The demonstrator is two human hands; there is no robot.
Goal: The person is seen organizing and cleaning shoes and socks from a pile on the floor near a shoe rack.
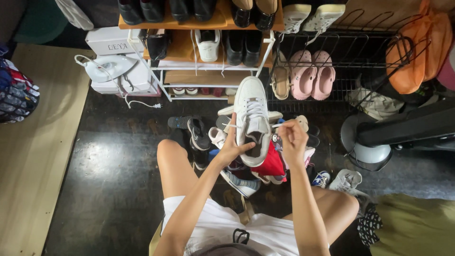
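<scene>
The left hand (232, 148) grips a white sneaker (252, 118) by its collar, held up in front of the shoe rack (199, 23); the right hand (293, 138) pinches its white lace (277, 124) taut. A hard tug could likely twist the sneaker loose, dropping it onto the shoe pile (222, 156) below. The shoe rack holds black shoes and a white sneaker; the wire rack (360, 61) right of it holds pink clogs (313, 75).

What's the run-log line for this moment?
left hand: grips white sneaker at heel opening | right hand: pinches lace end, pulled sideways | sneaker: held up, toe toward shoe rack | below: loose shoe pile on floor
</scene>
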